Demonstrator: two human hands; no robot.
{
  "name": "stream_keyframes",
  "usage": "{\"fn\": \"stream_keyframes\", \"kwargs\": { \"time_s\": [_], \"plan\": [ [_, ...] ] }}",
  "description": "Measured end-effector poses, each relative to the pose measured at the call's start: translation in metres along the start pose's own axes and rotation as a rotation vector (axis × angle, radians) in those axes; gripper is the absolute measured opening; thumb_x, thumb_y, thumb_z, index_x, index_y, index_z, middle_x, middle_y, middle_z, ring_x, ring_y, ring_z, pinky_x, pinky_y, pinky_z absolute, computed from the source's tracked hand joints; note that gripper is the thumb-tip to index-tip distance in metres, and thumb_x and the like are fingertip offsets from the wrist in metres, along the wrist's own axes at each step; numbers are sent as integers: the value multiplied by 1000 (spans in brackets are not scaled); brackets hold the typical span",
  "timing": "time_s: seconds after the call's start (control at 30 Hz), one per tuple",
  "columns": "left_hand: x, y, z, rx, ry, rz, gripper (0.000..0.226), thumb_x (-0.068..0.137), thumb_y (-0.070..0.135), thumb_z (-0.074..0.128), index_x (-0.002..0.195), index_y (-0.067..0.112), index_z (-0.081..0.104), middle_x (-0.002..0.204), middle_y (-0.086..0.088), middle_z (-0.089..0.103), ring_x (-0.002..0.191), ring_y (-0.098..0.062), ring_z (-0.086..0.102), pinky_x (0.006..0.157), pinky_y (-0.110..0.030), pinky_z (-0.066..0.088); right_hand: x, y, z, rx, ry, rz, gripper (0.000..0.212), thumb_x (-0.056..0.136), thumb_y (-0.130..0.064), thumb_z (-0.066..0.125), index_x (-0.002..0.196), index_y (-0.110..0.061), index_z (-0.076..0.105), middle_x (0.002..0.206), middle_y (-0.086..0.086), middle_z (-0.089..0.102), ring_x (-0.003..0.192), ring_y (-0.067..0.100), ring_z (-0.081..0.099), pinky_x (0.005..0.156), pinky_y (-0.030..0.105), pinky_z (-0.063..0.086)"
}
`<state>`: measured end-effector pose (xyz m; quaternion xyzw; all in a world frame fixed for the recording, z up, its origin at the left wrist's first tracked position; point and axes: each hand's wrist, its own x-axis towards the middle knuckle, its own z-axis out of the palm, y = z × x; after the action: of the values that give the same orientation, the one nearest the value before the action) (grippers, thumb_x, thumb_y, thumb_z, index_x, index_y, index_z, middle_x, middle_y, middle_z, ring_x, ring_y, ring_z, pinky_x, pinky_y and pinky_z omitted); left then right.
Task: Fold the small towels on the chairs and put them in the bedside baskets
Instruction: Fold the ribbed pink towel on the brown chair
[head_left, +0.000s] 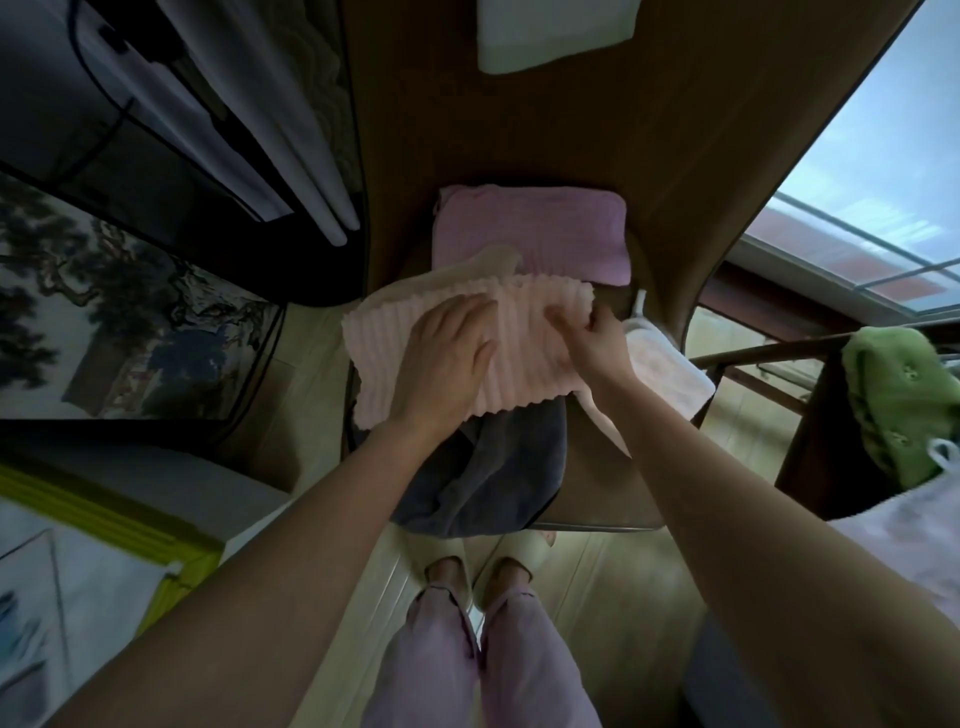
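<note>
A pale pink ribbed towel (519, 332) lies spread over the chair seat (597, 467) in the middle of the view. My left hand (449, 353) rests flat on the towel's middle, fingers straight. My right hand (592, 338) pinches the towel's right edge near its far corner. Beyond it lies a folded purple towel (530, 234). A dark grey-blue towel (488, 473) lies bunched beneath the pink one, at the seat's front. A white-and-pink towel (670, 374) hangs off the seat's right side. No basket is in sight.
A white cloth (550, 31) lies at the far end of the brown surface. A green towel (909, 400) hangs on a wooden rail at the right. A bed with a yellow-green border (119, 525) is at the left. My slippered feet (483, 571) stand before the chair.
</note>
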<state>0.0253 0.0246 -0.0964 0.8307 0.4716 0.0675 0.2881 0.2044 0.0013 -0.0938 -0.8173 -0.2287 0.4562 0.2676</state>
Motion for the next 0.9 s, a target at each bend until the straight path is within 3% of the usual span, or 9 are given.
{"fn": "stream_keyframes", "kwargs": {
  "time_s": [0.1, 0.23, 0.37, 0.47, 0.6, 0.73, 0.8, 0.9],
  "plan": [
    [2, -3, 17, 62, -35, -16, 63, 98, 41, 16, 150, 8, 27, 156, -10, 29, 144, -23, 25, 121, -38, 10, 2, 5, -4, 118, -58, 21, 17, 94, -37, 60, 92, -21, 58, 89, -4, 62, 85, 14, 60, 77, 35, 53],
    [4, -4, 34, 87, -26, -74, 66, 97, 46, 13, 154, 13, 6, 162, -6, 10, 149, -17, 6, 118, -30, -11, 2, 8, -6, 184, -35, -97, 20, 97, -35, 56, 108, -19, 56, 94, -8, 63, 86, 7, 61, 69, 23, 49],
    [8, 5, 49, 102, -10, -49, 64, 97, 50, 14, 149, 20, -9, 160, 0, -3, 146, -11, -6, 117, -31, -17, -5, 17, -17, 156, 43, -195, 10, 98, -38, 52, 102, -29, 53, 98, -10, 62, 90, 6, 61, 74, 24, 51],
    [13, 12, 62, 103, -67, -45, 66, 95, 57, 9, 147, 23, -13, 156, 6, -13, 146, -10, -9, 120, -39, -11, -9, 30, -31, 201, 113, -167, 13, 100, -39, 48, 105, -29, 54, 98, -7, 62, 90, 7, 61, 75, 25, 49],
    [27, 12, 74, 241, -186, -51, 73, 90, 65, -1, 150, 25, -13, 161, 2, -10, 149, -15, -7, 116, -40, -17, -7, 45, -40, 183, 174, -161, 13, 102, -33, 45, 92, -25, 50, 88, -4, 58, 79, 9, 57, 70, 24, 47],
    [30, 11, 66, 223, -258, -52, 72, 95, 65, 8, 150, 26, -16, 161, 1, -15, 148, -14, -14, 117, -41, -17, -10, 43, -37, 139, 185, -173, 10, 102, -30, 45, 100, -21, 49, 88, -9, 55, 80, 6, 56, 70, 20, 44],
    [24, 14, 53, 183, -205, -28, 73, 93, 63, 7, 152, 24, -11, 162, -2, -10, 148, -16, -11, 117, -41, -16, -17, 35, -34, 145, 203, -190, 7, 101, -26, 47, 97, -20, 48, 85, -10, 54, 78, 5, 55, 70, 22, 43],
    [13, 3, 30, 96, 21, -105, 68, 96, 48, 19, 152, 10, 22, 159, -14, 20, 147, -29, 15, 120, -43, 0, -34, 19, -27, 132, 198, -251, 5, 98, -23, 53, 96, -21, 49, 86, -12, 56, 80, 2, 57, 71, 20, 47]
  ]
}}
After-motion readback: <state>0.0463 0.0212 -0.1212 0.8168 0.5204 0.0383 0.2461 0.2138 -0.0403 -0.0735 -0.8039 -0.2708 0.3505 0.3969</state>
